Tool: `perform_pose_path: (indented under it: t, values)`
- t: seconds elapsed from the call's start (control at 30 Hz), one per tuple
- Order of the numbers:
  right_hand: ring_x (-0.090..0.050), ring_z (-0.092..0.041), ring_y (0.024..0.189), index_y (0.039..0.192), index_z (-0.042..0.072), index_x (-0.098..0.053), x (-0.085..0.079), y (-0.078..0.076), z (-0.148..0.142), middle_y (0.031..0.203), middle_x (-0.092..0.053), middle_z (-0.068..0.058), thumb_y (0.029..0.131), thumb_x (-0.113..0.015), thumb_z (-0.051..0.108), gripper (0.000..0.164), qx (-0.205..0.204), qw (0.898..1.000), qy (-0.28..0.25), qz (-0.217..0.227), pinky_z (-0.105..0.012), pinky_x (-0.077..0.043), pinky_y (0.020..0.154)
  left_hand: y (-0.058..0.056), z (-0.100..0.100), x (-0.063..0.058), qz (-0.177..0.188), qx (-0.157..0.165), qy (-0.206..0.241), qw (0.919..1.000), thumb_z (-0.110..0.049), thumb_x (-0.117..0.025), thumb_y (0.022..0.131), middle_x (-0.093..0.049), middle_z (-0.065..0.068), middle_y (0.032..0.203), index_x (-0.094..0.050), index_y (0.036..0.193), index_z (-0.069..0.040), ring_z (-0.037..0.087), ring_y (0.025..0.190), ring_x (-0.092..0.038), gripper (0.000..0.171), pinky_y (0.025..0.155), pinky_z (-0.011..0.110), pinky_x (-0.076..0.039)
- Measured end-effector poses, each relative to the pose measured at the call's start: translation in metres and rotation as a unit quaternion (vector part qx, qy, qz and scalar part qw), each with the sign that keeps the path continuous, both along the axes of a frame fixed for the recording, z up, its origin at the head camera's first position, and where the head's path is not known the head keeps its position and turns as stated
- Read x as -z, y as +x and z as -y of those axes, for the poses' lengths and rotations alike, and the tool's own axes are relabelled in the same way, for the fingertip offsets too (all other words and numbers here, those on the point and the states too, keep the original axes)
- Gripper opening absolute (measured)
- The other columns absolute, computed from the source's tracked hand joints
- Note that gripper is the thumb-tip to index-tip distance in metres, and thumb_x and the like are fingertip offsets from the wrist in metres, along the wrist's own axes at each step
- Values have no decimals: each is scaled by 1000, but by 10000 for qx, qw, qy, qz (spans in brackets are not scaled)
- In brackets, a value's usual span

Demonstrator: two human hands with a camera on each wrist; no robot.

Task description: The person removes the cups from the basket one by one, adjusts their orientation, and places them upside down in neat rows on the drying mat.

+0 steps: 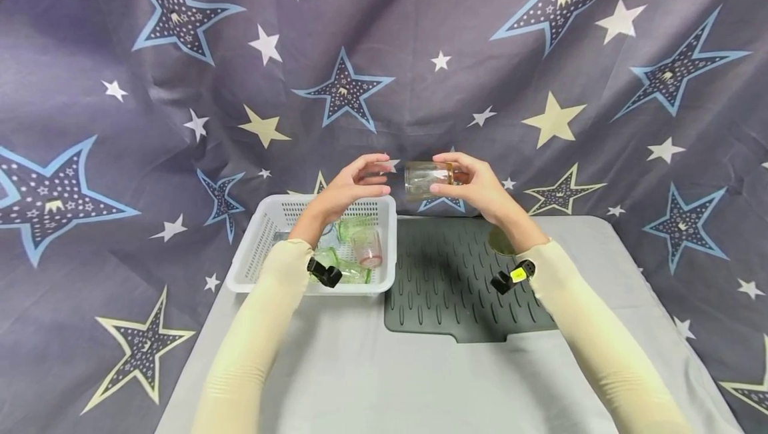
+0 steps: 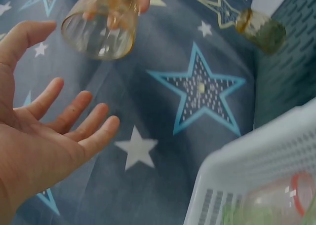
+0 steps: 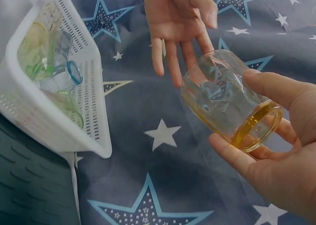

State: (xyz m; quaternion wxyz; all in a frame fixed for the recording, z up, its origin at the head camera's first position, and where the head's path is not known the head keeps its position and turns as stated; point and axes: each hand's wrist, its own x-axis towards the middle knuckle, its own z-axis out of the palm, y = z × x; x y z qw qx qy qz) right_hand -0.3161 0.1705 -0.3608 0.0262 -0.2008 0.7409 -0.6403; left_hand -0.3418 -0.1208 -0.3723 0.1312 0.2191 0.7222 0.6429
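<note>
My right hand (image 1: 480, 184) grips a clear drinking glass (image 1: 420, 179) with an amber base, held sideways above the back of the drying mat. In the right wrist view, thumb and fingers hold the glass (image 3: 217, 94) around its amber base, and its mouth points toward the other hand. My left hand (image 1: 345, 189) hovers just left of the mouth, holding nothing. The left wrist view shows that hand (image 2: 54, 131) with its fingers spread and a gap between the fingertips and the glass (image 2: 101, 30).
A white perforated basket (image 1: 342, 290) on the left holds several glasses, including a pink-tinted glass (image 1: 367, 247) and green ones. Right of it lies a dark ridged drying mat (image 1: 429, 301). On the mat stands another amber glass (image 2: 261, 31), partly behind my right wrist. A starry curtain hangs behind.
</note>
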Motion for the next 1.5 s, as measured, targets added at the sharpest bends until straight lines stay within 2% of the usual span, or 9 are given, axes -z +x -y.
perform_pose_path:
  t: [0.23,0.47,0.63,0.73,0.9,1.03,1.23,1.37,1.5]
  values:
    - [-67,-10,97,138,11,-60,5,-3,-13,130,-64,-16,86,-80,7,56,189,9994,290,33,-22,-57,79,-5,23,9,59,-304,-918,9953,-12,-74,91,-50,18,149,-50,146,-12,37,138,-48,61,117,50,-40]
    - [-67,-9,95,140,7,-59,10,-5,-23,122,-68,-8,85,-81,7,59,350,9986,391,52,-22,-57,78,-8,38,20,252,-103,-1778,9837,-12,-75,90,-53,17,146,-50,145,-9,37,134,-52,60,113,50,-44]
    - [-66,-10,93,140,3,-57,13,-7,-28,122,-66,-17,85,-80,5,59,392,9984,409,73,-21,-57,77,-10,43,27,157,-12,-1965,9804,-9,-73,90,-50,22,147,-49,144,-3,44,136,-48,60,114,52,-43]
    - [-66,-12,93,140,3,-56,16,-8,-30,126,-63,-23,86,-79,5,59,453,9977,487,100,-22,-57,77,-12,46,33,77,92,-2299,9731,-10,-71,89,-47,24,147,-48,143,-1,45,136,-45,60,114,53,-42]
    - [-66,-14,94,140,1,-56,20,-10,-34,127,-62,-25,86,-79,6,59,530,9966,623,78,-20,-57,76,-11,51,41,155,440,-3048,9513,-12,-70,85,-46,26,146,-47,144,-1,45,136,-44,64,113,54,-43]
    - [-66,-14,95,139,2,-57,24,-12,-37,127,-62,-25,86,-79,7,57,572,9963,629,123,-19,-56,76,-11,54,46,385,777,-3481,9334,-11,-72,82,-45,29,147,-48,143,0,46,138,-43,66,114,55,-41]
    - [-64,-18,98,139,1,-57,24,-15,-43,129,-61,-29,87,-79,7,57,596,9944,856,191,-18,-55,75,-15,57,57,716,1319,-4058,9015,-13,-76,80,-45,30,149,-47,144,0,43,139,-45,71,116,55,-39]
    - [-62,-29,105,141,-2,-55,16,-12,-42,131,-60,-30,88,-78,7,59,635,9907,1190,189,-18,-52,75,-17,58,63,879,1632,-4371,8801,-15,-77,80,-44,28,151,-44,148,-1,42,140,-44,77,116,54,-40]
    - [-60,-33,106,140,-1,-56,19,-18,-44,128,-60,-29,87,-79,8,58,645,9850,1601,24,-20,-50,76,-19,60,71,941,1904,-4699,8568,-14,-78,78,-44,27,152,-44,148,-4,42,141,-43,79,116,53,-40]
